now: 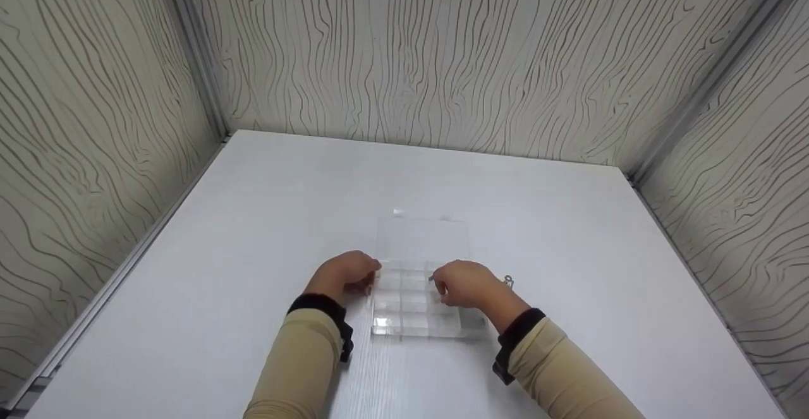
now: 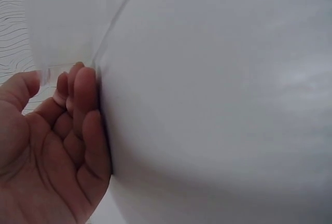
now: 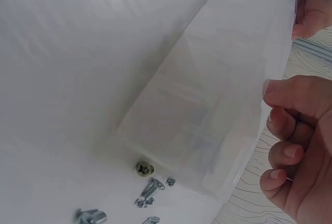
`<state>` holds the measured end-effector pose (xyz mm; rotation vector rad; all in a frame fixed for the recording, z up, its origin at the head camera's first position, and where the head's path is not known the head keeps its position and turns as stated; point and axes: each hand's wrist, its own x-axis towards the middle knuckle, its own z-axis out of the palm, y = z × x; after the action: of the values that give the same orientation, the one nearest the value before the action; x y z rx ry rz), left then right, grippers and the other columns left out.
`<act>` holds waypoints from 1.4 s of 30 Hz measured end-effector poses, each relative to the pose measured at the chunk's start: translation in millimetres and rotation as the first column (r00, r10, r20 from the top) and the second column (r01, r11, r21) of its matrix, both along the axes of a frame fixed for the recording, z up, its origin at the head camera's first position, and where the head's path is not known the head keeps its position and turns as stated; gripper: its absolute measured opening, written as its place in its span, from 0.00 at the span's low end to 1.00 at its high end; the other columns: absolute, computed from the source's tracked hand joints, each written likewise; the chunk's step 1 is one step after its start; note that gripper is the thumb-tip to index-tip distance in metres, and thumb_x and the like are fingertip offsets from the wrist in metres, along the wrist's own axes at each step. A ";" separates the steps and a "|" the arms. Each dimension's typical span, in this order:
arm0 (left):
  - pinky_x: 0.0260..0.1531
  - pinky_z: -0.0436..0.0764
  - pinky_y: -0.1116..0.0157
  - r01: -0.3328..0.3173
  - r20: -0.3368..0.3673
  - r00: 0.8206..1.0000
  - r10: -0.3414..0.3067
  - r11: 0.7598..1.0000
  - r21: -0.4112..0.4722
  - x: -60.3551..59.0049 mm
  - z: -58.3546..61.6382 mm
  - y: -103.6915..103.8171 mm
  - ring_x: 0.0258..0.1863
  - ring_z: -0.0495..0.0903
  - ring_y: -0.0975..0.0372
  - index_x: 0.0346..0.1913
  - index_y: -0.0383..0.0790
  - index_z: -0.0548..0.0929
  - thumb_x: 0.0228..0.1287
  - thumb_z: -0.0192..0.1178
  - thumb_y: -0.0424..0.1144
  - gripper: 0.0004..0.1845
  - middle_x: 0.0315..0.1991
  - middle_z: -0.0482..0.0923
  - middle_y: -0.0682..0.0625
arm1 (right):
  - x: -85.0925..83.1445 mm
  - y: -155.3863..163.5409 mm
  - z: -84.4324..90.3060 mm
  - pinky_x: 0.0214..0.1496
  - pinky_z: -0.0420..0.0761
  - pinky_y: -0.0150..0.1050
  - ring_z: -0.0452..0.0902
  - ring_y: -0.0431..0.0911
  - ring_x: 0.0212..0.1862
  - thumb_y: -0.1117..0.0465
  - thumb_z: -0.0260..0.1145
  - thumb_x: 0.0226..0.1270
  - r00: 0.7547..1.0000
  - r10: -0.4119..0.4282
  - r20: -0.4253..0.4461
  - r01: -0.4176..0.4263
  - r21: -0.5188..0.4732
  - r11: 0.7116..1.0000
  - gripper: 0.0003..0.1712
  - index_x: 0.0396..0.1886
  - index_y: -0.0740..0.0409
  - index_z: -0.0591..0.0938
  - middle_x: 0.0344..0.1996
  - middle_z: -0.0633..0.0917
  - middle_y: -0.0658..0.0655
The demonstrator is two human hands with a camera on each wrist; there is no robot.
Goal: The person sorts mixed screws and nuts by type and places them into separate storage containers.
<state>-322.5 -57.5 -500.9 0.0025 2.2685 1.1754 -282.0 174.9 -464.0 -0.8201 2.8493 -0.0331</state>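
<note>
White counter (image 1: 253, 248) w/ wavy-grain walls round it; clear plastic compartment box (image 1: 414, 308) sits mid-counter, lid open and lying flat behind. My left hand (image 1: 344, 275) curls on its left edge, right hand (image 1: 463, 284) on the right, hands apart w/ the box between. Small silver screws (image 3: 148, 190) lie loose just beside the box on the right, so I'd keep the grip even on both sides and not slide it into them.

Soft, even light fills the booth from above, bright enough that the white table (image 1: 265, 229) nearly washes out and the clear compartment box (image 1: 417, 308) almost vanishes against it, showing only faint glints along its edges. Shadows are weak, just pale smudges beneath the sleeves. The head view bends the walls at its edges, while both wrist views are hazy, with the left hand (image 2: 49, 151) close and soft.
</note>
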 end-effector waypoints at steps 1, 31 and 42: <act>0.22 0.71 0.65 -0.005 0.003 1.000 0.005 1.000 0.004 0.6 0.4 0.2 0.17 0.72 0.59 0.21 0.36 0.76 0.63 0.44 0.44 0.19 0.18 0.75 0.47 | 0.1 0.5 -0.2 0.25 0.69 0.35 0.69 0.39 0.24 0.64 0.63 0.45 1.000 -0.007 0.008 0.007 -0.002 1.000 0.08 0.16 0.48 0.74 0.36 0.81 0.45; 0.21 0.67 0.62 -0.003 -0.025 1.000 -0.004 0.958 -0.288 8.2 16.2 16.9 0.13 0.65 0.57 0.08 0.41 0.65 0.63 0.41 0.48 0.26 0.12 0.65 0.48 | 5.1 70.5 -20.3 0.24 0.70 0.37 0.70 0.44 0.22 0.67 0.65 0.44 0.898 -0.337 0.284 0.356 -0.019 0.934 0.07 0.19 0.52 0.75 0.19 0.74 0.49; 0.17 0.66 0.61 -0.072 0.002 0.997 0.076 0.953 -0.294 8.1 18.2 20.6 0.11 0.63 0.58 0.07 0.42 0.63 0.60 0.43 0.47 0.25 0.11 0.64 0.49 | 4.2 71.7 -22.6 0.25 0.69 0.38 0.69 0.44 0.23 0.69 0.62 0.44 0.907 -0.322 0.270 0.341 -0.024 0.940 0.07 0.19 0.52 0.76 0.18 0.74 0.49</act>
<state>-314.4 -36.9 -482.7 -0.2064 2.4285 0.8592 -277.8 246.6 -486.6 -0.3017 2.7074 -0.2685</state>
